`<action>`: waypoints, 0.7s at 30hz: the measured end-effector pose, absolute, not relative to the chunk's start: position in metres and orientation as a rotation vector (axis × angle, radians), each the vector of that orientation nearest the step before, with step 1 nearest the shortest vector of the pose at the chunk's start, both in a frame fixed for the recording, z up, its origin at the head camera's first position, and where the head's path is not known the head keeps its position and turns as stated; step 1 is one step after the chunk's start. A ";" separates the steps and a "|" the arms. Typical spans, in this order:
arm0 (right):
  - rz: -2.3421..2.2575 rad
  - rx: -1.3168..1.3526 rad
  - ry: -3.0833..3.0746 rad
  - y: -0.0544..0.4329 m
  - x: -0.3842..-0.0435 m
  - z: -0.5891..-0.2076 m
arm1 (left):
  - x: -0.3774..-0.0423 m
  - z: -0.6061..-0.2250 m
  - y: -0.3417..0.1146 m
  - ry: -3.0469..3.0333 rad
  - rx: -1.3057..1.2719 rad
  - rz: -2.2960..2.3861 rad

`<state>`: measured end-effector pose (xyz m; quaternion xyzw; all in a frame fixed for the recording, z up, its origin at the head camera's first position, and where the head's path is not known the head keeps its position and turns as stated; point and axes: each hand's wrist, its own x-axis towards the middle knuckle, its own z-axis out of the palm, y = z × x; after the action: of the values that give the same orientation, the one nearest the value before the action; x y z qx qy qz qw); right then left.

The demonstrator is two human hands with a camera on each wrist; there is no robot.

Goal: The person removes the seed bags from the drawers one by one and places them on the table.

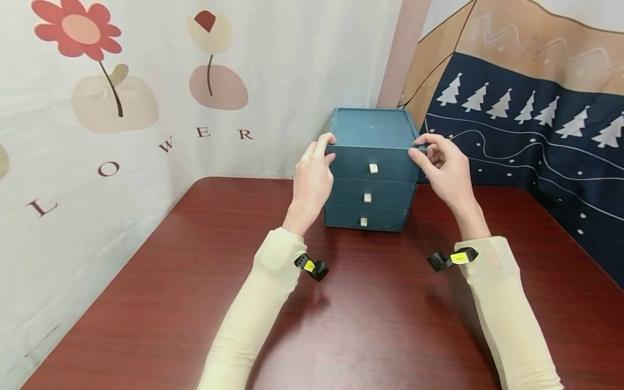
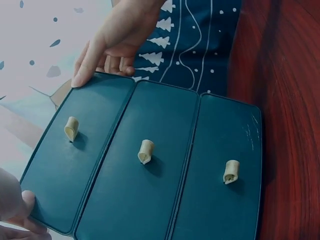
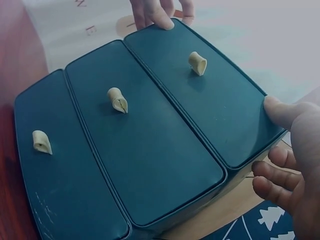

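Observation:
A blue three-drawer storage box stands on the table with its drawer fronts towards me. Each front has a small cream loop pull, and all three drawers are closed. My left hand holds the upper left corner, its thumb on the top drawer's front in the right wrist view. At the upper right corner my right hand grips the box, thumb at the front edge and the other fingers curled by the side. Scratches mark the lowest drawer's front.
The box sits near the back of a reddish-brown wooden table. Behind it hang a white curtain with flower prints and a dark blue cloth with white trees. A small black camera is strapped on each sleeve.

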<state>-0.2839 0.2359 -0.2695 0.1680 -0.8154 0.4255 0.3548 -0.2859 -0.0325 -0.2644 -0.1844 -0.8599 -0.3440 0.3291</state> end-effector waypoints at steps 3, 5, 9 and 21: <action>1.085 0.425 -2.122 0.236 -0.285 -0.270 | -0.287 -0.265 -0.034 -2.243 -0.492 -0.923; 1.076 0.417 -2.135 0.237 -0.285 -0.270 | -0.287 -0.265 -0.036 -2.241 -0.494 -0.944; 1.078 0.415 -2.163 0.237 -0.286 -0.271 | -0.286 -0.264 -0.039 -2.249 -0.481 -0.973; 1.093 0.373 -2.238 0.238 -0.284 -0.271 | -0.286 -0.260 -0.042 -2.217 -0.401 -1.027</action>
<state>-0.2840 0.2376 -0.2712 0.1408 -0.8460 0.4130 0.3065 -0.2861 -0.0421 -0.2604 -0.1531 -0.8462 -0.3920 0.3269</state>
